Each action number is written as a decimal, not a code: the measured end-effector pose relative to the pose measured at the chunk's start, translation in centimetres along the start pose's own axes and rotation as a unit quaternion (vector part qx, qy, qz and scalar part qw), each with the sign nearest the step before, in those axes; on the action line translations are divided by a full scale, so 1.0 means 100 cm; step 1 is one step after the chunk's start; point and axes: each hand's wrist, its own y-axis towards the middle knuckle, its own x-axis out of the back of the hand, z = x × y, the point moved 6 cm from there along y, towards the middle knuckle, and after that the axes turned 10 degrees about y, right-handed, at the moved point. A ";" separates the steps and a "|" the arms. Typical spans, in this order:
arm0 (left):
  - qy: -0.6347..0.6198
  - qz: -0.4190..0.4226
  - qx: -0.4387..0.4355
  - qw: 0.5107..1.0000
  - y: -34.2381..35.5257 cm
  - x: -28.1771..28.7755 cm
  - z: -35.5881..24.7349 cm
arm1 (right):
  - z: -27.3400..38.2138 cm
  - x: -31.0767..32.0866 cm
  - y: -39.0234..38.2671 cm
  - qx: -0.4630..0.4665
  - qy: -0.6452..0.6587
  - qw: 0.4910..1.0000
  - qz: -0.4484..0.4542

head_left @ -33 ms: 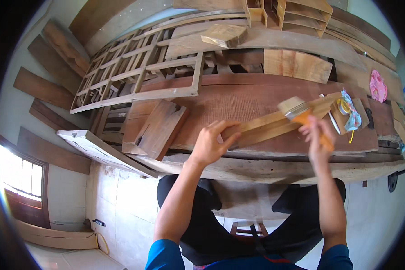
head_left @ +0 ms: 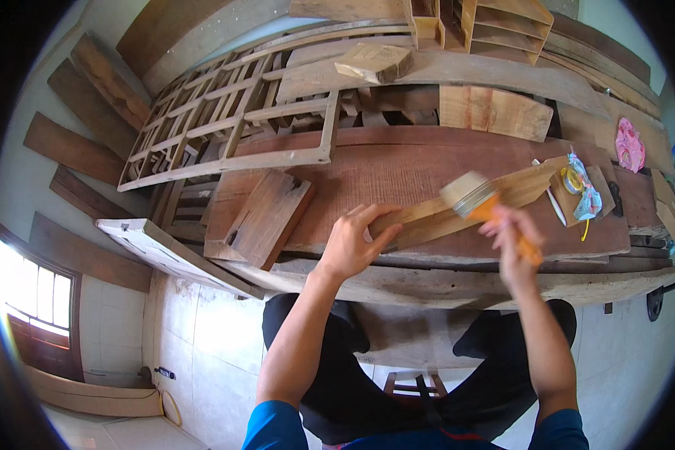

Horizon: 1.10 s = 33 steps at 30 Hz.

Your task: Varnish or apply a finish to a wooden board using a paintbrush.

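My left hand [head_left: 351, 241] is closed around the near end of a long, pale wooden bar [head_left: 433, 226], thumb on the near side and fingers over the top. The bar slants up to the right across a reddish-brown plank [head_left: 397, 161]. In my right hand [head_left: 511, 231] is a wide, flat paintbrush [head_left: 475, 201] with an orange handle and a metal band. Its pale bristles are over the middle of the bar, slightly blurred; whether they touch the wood I cannot tell.
A dark wood block [head_left: 270, 214] lies left of my left hand. Right of the bar sit a yellow tape roll [head_left: 572, 180], a blue patterned bundle [head_left: 589, 196] and a white pen [head_left: 556, 204]. Behind are a slatted wooden frame [head_left: 236, 127], a pale board [head_left: 495, 111] and a pink cloth [head_left: 630, 146].
My right hand and the paintbrush have moved left along the bar. The left hand stays on the bar's near end, almost unmoved.
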 end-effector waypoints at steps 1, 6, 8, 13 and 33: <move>0.000 -0.001 -0.002 1.000 0.000 0.000 0.000 | 0.015 -0.032 -0.016 0.029 0.001 0.998 0.064; -0.008 -0.001 0.004 1.000 -0.002 0.015 0.007 | 0.009 -0.013 0.013 0.020 0.001 1.000 -0.022; -0.013 0.006 0.010 1.000 0.000 0.019 0.012 | 0.010 0.035 0.037 -0.009 -0.054 0.991 -0.118; -0.022 0.016 0.020 0.999 0.002 0.006 0.007 | 0.009 -0.005 0.006 0.046 -0.035 0.997 -0.045; -0.053 0.009 0.077 0.996 -0.022 0.028 0.038 | 0.017 -0.041 -0.015 0.016 0.010 0.991 0.133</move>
